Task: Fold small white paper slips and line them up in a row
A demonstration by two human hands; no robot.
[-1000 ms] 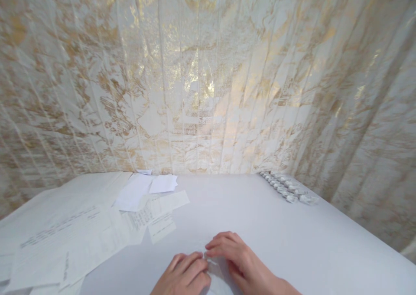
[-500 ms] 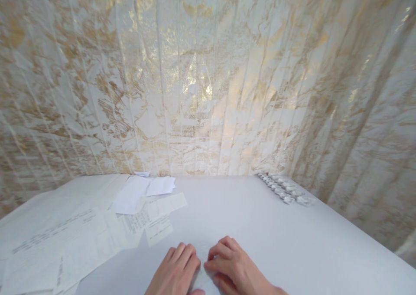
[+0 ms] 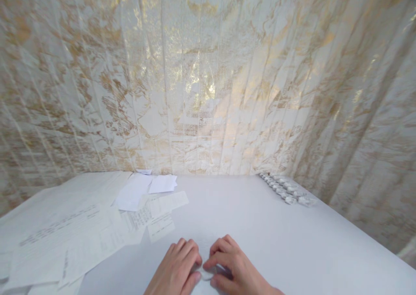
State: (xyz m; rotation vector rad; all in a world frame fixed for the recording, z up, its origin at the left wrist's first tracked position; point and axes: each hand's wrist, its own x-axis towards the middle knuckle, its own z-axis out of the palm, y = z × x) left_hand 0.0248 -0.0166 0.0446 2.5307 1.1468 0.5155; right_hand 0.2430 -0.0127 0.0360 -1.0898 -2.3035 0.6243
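Low in the middle of the view, a small folded piece of white paper (image 3: 206, 274) lies between my two hands at the table surface. My left hand (image 3: 178, 264) has its fingers curled, with thumb and fingertips closed on the paper's left side. From the other side, my right hand (image 3: 232, 264) pinches it between thumb and bent fingers. The palms and much of the paper are hidden beneath the hands, and its pale colour blends with the tabletop.
Printed paper sheets (image 3: 84, 234) overlap on the left of the white table (image 3: 266, 238). Smaller white slips (image 3: 134, 193) lie behind them. Rows of small crumpled, silvery-white pieces (image 3: 286, 190) are at the far right. A gold-patterned curtain (image 3: 208, 91) hangs along the back edge.
Both thumbs have come in toward the fingers, and a folded white edge now shows between them. The view has shifted slightly; the sheets and the rows stay in place.
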